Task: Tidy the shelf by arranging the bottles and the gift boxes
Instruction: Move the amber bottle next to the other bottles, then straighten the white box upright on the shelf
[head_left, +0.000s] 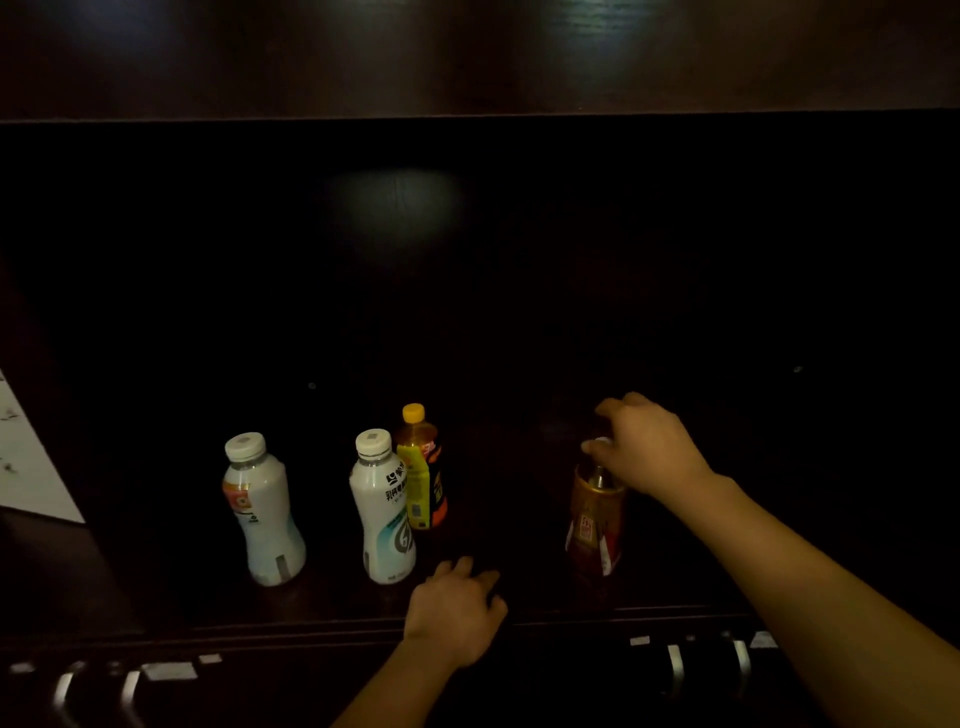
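On the dark shelf (322, 605) stand several bottles. A white bottle with an orange label (263, 512) is at the left. A second white bottle with dark lettering (383, 509) stands mid-shelf, and a yellow-capped tea bottle (423, 467) is right behind it. To the right stands a brown bottle with a red and gold label (595, 525). My right hand (644, 447) grips its top from above. My left hand (457, 608) rests on the shelf's front edge, fingers loosely bent, holding nothing. No gift boxes are visible.
The shelf interior is very dark, with a dark board (467, 57) overhead. A white paper or box corner (31, 467) shows at the far left. Metal handles (675, 665) sit below the shelf's front edge.
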